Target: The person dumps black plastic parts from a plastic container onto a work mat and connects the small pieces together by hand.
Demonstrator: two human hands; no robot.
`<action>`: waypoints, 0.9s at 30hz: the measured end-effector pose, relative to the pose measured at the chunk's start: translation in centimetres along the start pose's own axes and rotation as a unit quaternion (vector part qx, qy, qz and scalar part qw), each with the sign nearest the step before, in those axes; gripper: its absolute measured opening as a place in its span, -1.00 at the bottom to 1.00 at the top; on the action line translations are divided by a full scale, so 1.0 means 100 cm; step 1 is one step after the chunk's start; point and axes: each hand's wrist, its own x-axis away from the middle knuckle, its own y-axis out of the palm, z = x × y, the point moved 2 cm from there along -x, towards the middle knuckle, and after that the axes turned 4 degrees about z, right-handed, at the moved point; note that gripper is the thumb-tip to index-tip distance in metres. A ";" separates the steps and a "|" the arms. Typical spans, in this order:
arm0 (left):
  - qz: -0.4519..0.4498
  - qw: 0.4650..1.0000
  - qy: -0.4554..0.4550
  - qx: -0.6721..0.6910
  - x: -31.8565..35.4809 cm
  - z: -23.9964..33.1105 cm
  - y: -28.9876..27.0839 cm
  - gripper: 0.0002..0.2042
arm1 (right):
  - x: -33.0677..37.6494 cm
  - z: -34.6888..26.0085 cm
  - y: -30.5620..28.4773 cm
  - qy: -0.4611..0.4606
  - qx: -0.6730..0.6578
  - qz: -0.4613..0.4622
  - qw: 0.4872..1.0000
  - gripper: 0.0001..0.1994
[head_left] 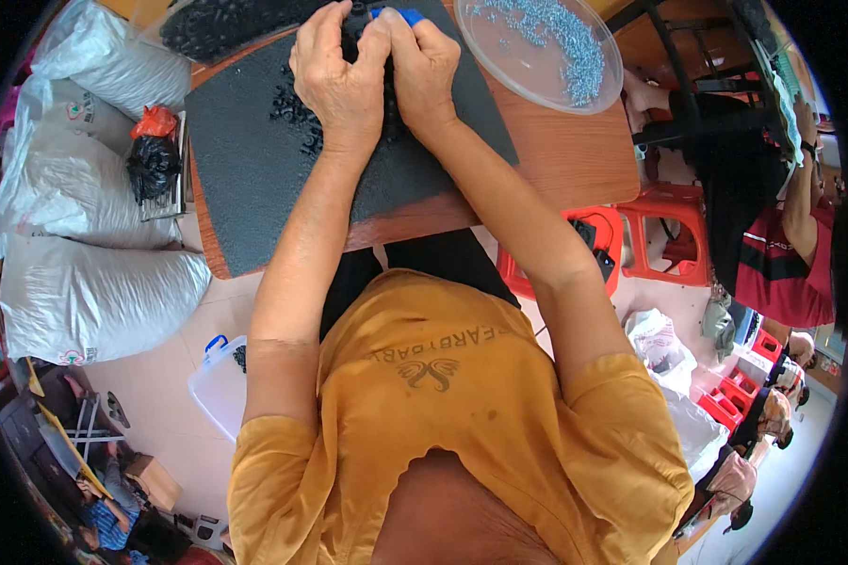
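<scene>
My left hand and my right hand meet at the far side of a dark grey mat, fingers bent and tips pressed together. A small black piece shows between the fingertips, mostly hidden by them. Something bright blue sits at my right fingertips; whether it is worn or held I cannot tell. Loose small black pieces are scattered on the mat beside and below my left hand.
The mat lies on a wooden table. A clear tray of black pieces stands far left. Far right is a round clear dish with blue beads. White sacks pile up left; red stools stand right. Other people sit farther off.
</scene>
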 end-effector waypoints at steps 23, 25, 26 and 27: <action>-0.111 0.965 -0.236 -0.039 -0.072 -0.123 -0.129 -0.57 | -0.001 -0.008 -0.011 0.053 0.092 -0.065 0.992 -0.59; -0.140 0.971 -0.075 -0.177 -0.054 -0.156 -0.129 -0.56 | -0.001 -0.011 0.003 0.064 0.042 -0.064 0.995 -0.57; -0.163 0.964 -0.096 -0.189 -0.055 -0.141 -0.119 -0.57 | -0.003 -0.008 -0.003 0.077 0.043 -0.049 0.995 -0.57; -0.168 0.963 -0.100 -0.183 -0.059 -0.131 -0.117 -0.57 | -0.002 -0.008 -0.009 0.091 0.043 -0.037 0.994 -0.56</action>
